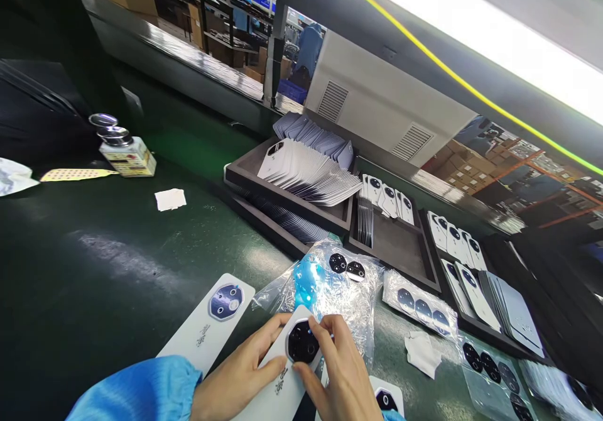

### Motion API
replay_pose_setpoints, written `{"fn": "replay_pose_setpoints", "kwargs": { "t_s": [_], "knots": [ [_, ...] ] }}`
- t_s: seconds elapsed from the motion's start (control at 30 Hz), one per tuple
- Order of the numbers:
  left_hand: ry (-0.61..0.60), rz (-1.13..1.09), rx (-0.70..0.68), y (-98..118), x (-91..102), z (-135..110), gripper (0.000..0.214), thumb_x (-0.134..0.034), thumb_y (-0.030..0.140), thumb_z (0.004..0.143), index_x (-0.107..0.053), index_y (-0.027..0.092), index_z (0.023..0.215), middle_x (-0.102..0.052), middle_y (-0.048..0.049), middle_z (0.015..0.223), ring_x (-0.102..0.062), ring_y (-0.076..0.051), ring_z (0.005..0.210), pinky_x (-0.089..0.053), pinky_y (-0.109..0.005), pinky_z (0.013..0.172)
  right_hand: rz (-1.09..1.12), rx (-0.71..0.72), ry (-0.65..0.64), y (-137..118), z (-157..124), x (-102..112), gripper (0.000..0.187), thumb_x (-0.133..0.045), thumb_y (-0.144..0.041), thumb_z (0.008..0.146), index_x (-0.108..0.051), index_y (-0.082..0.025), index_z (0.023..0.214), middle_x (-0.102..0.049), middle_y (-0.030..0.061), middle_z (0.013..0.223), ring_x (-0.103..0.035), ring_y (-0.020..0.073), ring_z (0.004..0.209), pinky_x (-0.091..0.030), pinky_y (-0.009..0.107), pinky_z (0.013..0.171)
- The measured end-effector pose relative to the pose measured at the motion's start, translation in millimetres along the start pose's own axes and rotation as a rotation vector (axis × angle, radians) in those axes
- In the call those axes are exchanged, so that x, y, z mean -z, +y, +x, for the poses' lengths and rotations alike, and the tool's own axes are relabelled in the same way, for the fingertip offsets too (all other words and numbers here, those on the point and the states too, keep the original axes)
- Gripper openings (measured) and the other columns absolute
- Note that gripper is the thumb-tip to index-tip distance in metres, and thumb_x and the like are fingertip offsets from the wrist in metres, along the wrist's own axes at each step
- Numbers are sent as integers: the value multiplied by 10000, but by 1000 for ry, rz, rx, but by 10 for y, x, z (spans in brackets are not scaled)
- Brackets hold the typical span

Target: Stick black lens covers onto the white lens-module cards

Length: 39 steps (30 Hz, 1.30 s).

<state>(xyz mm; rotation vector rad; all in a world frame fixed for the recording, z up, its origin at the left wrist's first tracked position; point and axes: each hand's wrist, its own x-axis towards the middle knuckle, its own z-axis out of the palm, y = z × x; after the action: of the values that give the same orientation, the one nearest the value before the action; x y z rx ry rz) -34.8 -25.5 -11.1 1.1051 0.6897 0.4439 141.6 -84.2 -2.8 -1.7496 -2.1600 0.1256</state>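
Observation:
Low in the middle, my left hand [239, 371] grips the left edge of a white phone back cover [271, 402], fingers behind it and thumb on its face. Set over the cover's camera area is a black round-cornered camera lens plate [296, 340]. My right hand [346, 371] is closed at the plate's right side, with thumb and fingertips on its edge. To the left lies another white back cover [188, 339] with a bluish lens plate [227, 301]. Part of a further white cover [393, 393] shows right of my right hand.
Behind my hands lies a clear plastic bag [351, 301] with black lens plates on it. Dark trays [405, 251] of stacked covers stand further back. Packed lens plates [421, 305] and a white paper scrap [423, 353] lie right. A pump-top bottle [128, 156] stands far left.

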Motion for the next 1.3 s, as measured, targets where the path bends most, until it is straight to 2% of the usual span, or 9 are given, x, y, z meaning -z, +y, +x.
{"fn": "replay_pose_setpoints", "kwargs": {
  "t_s": [0.17,0.4,0.57,0.7,0.8,0.87,0.97,1.13,1.3],
  "knots": [
    [6,30,-37,-41,-2,18,390,-476,372,870,-468,239,1236,-607,-38,1183,-548,-222,1065,-424,-309,920,-10,-14,-1,-34,5,5,677,-611,-28,674,-407,-218,1291,-532,90,1064,-620,232,933,-575,296,718],
    [95,83,-69,-54,-25,41,345,-408,533,910,-521,232,1035,-601,26,802,-567,-177,796,-431,-255,724,-40,-42,-14,-127,24,-1,688,-650,4,633,-453,-198,1261,-541,95,1068,-618,234,936,-577,292,729],
    [118,53,-36,-67,-4,38,364,-426,574,891,-517,230,968,-572,36,780,-519,-154,746,-405,-242,686,-24,38,-41,-77,52,28,652,-661,-55,715,-419,-202,1302,-546,96,1056,-626,230,908,-579,275,660],
    [77,-37,-42,-36,9,43,422,-482,622,845,-523,221,969,-598,28,780,-533,-151,723,-408,-244,657,44,60,32,-29,66,46,553,-652,-177,804,-431,-237,1308,-533,79,1021,-610,217,891,-572,288,699],
    [67,-107,-36,2,20,57,463,-534,654,797,-516,212,933,-607,27,758,-546,-146,699,-415,-244,638,143,-33,104,0,32,66,430,-593,-311,870,-488,-280,1286,-537,74,1052,-601,220,936,-562,324,767],
    [59,-163,-17,16,26,70,476,-569,659,771,-507,208,910,-621,22,763,-563,-148,695,-428,-248,634,299,-190,150,24,-8,74,371,-553,-383,886,-538,-306,1249,-554,71,1067,-607,220,940,-562,334,775],
    [59,-232,-7,12,28,90,465,-611,630,759,-502,204,913,-639,16,769,-586,-148,678,-440,-249,616,530,-398,157,59,-68,47,315,-536,-443,869,-612,-325,1151,-622,60,947,-645,206,764,-568,283,604],
    [9,-259,-34,8,17,97,388,-604,552,816,-512,195,938,-650,9,779,-600,-138,677,-442,-240,616,764,-492,79,92,-122,-74,272,-505,-514,843,-680,-322,923,-603,25,594,-617,228,522,-546,328,462],
    [-50,-271,-22,34,17,97,384,-600,546,828,-512,194,952,-639,17,768,-582,-118,651,-431,-223,600,979,-574,36,112,-173,-113,174,-602,-513,753,-670,-353,757,-614,33,562,-624,260,519,-571,392,517]
  ]
}}
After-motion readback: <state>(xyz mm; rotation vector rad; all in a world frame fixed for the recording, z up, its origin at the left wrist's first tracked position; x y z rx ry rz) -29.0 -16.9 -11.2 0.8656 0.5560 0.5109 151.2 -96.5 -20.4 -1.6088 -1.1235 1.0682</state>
